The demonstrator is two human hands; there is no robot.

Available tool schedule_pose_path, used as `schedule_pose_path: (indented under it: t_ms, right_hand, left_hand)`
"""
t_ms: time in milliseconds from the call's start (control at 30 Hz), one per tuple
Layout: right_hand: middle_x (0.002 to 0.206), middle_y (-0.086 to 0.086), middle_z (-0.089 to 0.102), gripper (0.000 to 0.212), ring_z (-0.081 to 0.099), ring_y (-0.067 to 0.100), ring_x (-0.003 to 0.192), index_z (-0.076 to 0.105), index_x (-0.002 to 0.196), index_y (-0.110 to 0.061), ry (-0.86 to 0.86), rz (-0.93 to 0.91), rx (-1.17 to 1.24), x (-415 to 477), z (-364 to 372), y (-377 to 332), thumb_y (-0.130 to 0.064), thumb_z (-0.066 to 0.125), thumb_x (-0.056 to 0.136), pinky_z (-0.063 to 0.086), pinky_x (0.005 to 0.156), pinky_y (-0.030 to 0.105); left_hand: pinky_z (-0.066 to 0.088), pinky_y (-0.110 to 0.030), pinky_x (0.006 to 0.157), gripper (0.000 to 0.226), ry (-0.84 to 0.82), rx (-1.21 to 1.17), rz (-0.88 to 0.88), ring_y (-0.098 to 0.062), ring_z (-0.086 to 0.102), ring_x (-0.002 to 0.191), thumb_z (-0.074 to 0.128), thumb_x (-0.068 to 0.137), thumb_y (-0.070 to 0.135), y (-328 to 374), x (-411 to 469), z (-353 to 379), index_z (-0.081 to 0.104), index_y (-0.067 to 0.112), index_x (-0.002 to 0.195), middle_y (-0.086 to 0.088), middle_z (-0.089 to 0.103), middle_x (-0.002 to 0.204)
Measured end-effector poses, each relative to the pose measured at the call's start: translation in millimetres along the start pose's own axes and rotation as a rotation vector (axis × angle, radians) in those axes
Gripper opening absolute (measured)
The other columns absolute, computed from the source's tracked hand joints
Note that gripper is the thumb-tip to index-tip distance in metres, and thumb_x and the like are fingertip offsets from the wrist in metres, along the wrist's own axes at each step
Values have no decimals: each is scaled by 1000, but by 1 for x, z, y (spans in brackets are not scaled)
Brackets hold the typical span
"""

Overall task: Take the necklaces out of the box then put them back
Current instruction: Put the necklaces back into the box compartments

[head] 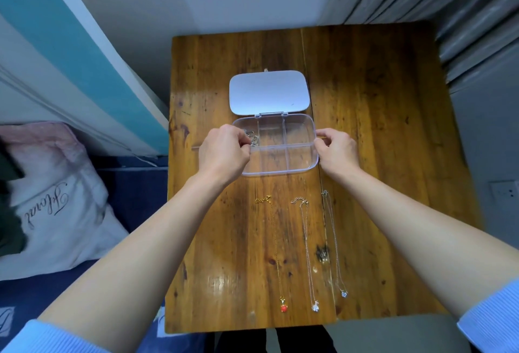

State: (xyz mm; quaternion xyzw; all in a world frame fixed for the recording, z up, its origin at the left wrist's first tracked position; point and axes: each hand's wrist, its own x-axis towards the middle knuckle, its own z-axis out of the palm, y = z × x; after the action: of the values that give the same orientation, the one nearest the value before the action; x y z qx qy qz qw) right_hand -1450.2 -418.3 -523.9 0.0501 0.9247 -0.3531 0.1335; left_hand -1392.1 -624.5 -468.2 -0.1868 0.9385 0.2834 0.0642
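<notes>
Silver chain (252,137) is pinched between the fingertips of the left hand (223,153), which hovers over the far left compartment of the box (280,166); the rest of that necklace lies bunched in the same compartment, partly hidden by the knuckles. At the opposite end, the right hand (337,153) has its thumb and fingers pressed against the right wall of the box, gripping its edge. Clear plastic dividers split the box into several compartments, and the others look bare. Its pale lid (269,91) is swung fully open and lies flat on the bench (379,128) behind the box, joined by a hinge at the far rim. Closer to the person, three more necklaces lie stretched out side by side on the wood, clasps toward the box and pendants toward the near edge: a gold necklace (276,251) with a red pendant on the left, a silver necklace (307,254) with a small pale pendant in the middle, and a thin necklace (334,243) with a bluish pendant on the right. Both forearms are bare, with light blue sleeves (491,321) pushed up. Left of the bench sits a bed with a pink pillow (56,198).
</notes>
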Motion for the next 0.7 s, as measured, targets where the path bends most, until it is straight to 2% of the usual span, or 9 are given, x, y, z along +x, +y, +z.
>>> schedule_pose_path:
  t_ms: [133,233,300,533,700]
  right_hand:
    - [114,9,70,28,61,23,99,67,119,-12,6,5,2,1,0,0,-20,52,96,46,78,28]
    - [115,8,70,28,61,23,99,67,119,-13,7,0,9,1,0,0,-20,52,96,49,80,31]
    - [115,8,70,29,59,18,95,67,120,-13,12,-6,10,0,1,1,-20,52,96,47,77,27]
    - [116,7,69,29,61,21,100,66,121,-13,11,-1,26,0,0,2,-20,52,97,48,75,27]
    - [117,8,69,29,60,21,100,66,121,-12,12,-5,19,-1,0,1,-20,52,97,46,74,26]
  left_hand:
    - [55,-44,84,18,-42,16,-48,-25,63,101,61,88,14,3,2,11,77,15,94,-8,75,98]
    - [55,-37,85,15,-2,-112,-28,-22,66,93,64,87,11,8,1,8,78,10,91,-7,76,93]
    - [55,-34,84,13,64,-172,-13,-18,66,86,65,86,11,12,-1,-1,78,9,90,-6,76,91]
    - [54,-29,78,13,183,-192,45,-14,63,82,65,87,13,17,-12,-22,77,10,92,-4,73,89]
    - [53,-28,74,13,125,-169,-30,-14,61,74,64,87,10,4,-12,-10,77,10,90,-5,74,85]
